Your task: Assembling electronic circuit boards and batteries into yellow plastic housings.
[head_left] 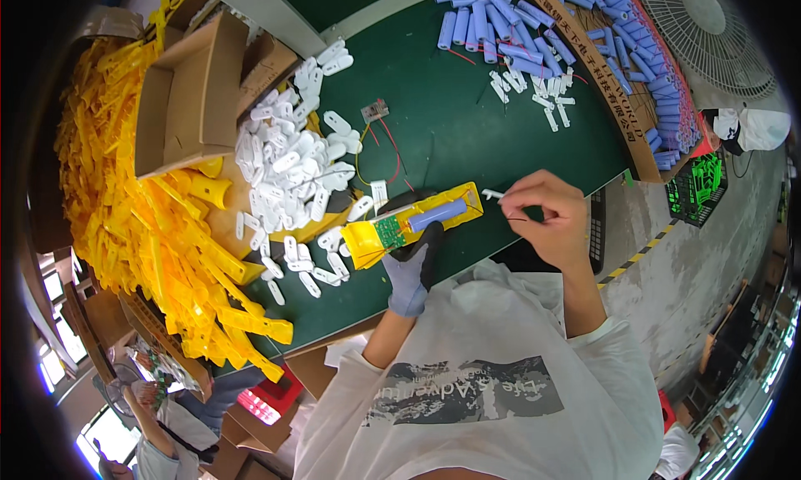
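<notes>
My left hand, in a grey glove with dark fingers, grips a long yellow plastic housing from its near side. Inside the open housing lie a green circuit board and a blue cylindrical battery, with thin wires at both ends. To the right of it my bare right hand has thumb and forefinger pinched together. A small white plastic piece sticks out from those fingertips toward the housing's right end, apart from it. A thin dark wire also shows at the fingers.
White oval covers are heaped left of the housing, beside a big pile of yellow housings and an open cardboard box. A small wired board lies beyond. Blue batteries and small white parts sit far right, near a battery-filled carton.
</notes>
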The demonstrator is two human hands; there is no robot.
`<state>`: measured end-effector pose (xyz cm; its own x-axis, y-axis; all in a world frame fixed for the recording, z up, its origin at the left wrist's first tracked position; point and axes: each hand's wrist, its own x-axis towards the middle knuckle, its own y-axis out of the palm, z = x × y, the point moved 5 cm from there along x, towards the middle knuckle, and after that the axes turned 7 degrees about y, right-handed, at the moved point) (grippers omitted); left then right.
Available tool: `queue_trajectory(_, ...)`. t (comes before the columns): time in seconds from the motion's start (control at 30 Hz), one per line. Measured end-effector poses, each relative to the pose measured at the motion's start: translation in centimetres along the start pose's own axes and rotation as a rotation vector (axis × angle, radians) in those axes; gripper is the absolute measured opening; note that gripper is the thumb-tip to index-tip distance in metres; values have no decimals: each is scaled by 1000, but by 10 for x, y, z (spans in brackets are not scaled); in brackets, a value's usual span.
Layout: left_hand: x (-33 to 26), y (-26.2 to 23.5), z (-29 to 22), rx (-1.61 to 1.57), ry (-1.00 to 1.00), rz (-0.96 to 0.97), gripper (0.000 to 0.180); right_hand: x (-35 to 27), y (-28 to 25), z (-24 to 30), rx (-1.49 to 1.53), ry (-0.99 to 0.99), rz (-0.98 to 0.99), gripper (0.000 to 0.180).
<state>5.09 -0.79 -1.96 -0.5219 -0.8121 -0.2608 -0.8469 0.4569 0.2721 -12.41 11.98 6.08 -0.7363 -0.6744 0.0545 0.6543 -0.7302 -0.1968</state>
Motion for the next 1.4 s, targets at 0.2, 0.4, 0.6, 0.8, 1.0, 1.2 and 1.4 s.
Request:
queue_trajectory(0.2,0,8,2,40,100,102,53,-5,6,-16,194,80,162,13)
queue_trajectory(0.4,-5,11,-1,-31,52,31,49,-7,4,-29,366,175,72,19)
queue_trajectory(0.6,-5,12,-3,-60,39,22,53,-1,2,-36,432,239,189,22)
queue_trajectory(0.8,7,10,1,-309,-16,112,45,18,6,3,36,80,556,23)
queue_trajectory(1.0,11,5,1,-241,-6,129,44,22,26,2,264,37,738,22)
queue_trajectory(1.2,11,10,-9,-409,-57,96,34,19,28,-20,632,123,596,30)
queue_trajectory(1.4,10,13,-12,-414,-137,122,33,16,38,-4,212,-126,534,27)
